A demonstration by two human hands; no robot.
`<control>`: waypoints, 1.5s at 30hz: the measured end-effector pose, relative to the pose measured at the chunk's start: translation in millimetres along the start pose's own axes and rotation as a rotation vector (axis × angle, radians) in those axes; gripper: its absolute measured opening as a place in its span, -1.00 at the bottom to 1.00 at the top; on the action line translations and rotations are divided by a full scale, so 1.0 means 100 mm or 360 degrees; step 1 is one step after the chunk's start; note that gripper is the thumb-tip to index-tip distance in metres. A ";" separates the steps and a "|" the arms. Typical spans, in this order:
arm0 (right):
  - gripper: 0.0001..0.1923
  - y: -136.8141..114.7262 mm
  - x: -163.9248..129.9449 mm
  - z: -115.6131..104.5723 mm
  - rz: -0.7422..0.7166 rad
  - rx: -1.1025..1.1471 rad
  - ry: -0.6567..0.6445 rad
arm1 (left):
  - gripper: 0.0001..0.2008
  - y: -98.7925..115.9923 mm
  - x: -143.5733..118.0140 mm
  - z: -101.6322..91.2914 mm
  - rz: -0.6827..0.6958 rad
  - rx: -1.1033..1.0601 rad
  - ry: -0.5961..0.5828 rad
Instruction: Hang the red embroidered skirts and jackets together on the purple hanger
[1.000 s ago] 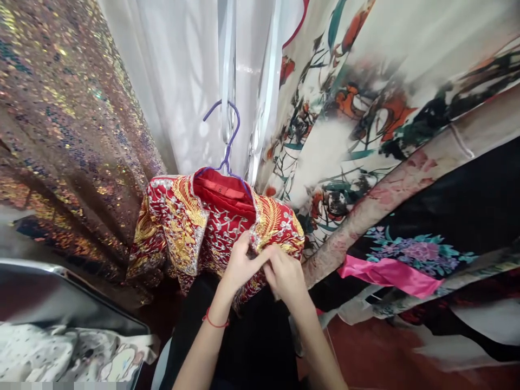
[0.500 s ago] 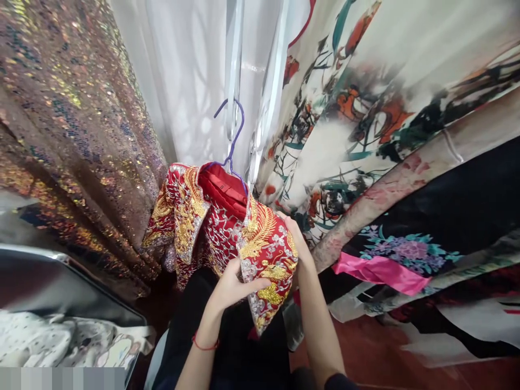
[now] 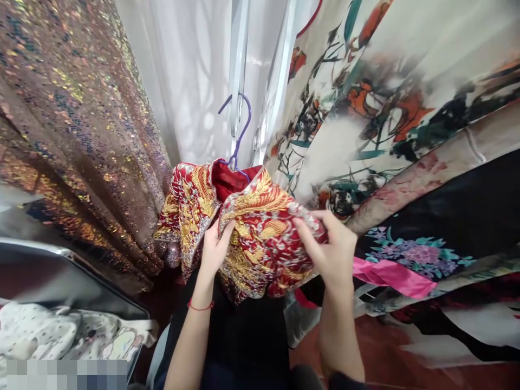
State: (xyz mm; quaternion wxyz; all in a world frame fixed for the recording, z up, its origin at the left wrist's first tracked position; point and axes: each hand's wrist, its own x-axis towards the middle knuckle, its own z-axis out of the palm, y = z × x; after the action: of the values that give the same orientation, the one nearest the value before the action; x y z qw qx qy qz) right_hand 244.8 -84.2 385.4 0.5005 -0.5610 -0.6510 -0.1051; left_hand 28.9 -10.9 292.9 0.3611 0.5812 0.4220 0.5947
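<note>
A red jacket [image 3: 264,238] with gold and silver embroidery hangs in front of me on a purple hanger [image 3: 246,122]. The hanger's hook is at a pale upright strip, and its shoulders are mostly inside the jacket. My left hand [image 3: 215,244] pinches the front opening's edge below the collar, thumb on the outer face. Over on the sleeve side, my right hand [image 3: 331,246] grips the embroidered cloth between thumb and fingers; some fingertips are hidden behind it. Red lining shows inside the collar.
Sequinned cloth [image 3: 81,119] hangs at the left, white curtain [image 3: 182,70] behind. At right hang a painted floral fabric [image 3: 337,124] and a black garment [image 3: 467,206] with a pink band [image 3: 394,276]. A dark chair [image 3: 60,276] holds spotted white cloth [image 3: 40,330].
My right hand has moved right and come round to the front of the sleeve, spreading it outward. My left hand has drawn the front edge up and left, narrowing the jacket's opening.
</note>
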 end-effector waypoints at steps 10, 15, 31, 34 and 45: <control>-0.62 0.12 -0.65 0.24 0.0061 -0.0241 0.0139 | -0.52 -0.73 -0.28 -0.06 -0.0335 -0.0064 -0.0130; -0.54 0.01 -0.52 0.47 -0.0178 -0.0604 0.0275 | -0.55 -0.65 -0.18 -0.11 -0.0126 0.0070 0.0121; -0.29 -0.04 -0.54 1.22 0.0012 -0.0419 0.0388 | -0.72 -0.81 -0.66 -0.38 0.0212 0.0705 0.0781; -0.44 -0.21 -0.59 1.42 -0.0318 -0.0199 0.0100 | -0.57 -0.89 -0.64 -0.48 0.0144 0.0912 0.1068; -0.67 -0.54 -0.37 1.64 -0.0059 0.0134 -0.0127 | -0.82 -1.03 -0.38 -0.82 -0.0277 0.1159 0.0518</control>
State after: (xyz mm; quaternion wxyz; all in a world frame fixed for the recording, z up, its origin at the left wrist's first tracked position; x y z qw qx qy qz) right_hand 107.2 -11.7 301.9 0.4951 -0.5310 -0.6846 -0.0644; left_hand -57.2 -13.3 185.4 0.1091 0.5315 0.7043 0.4578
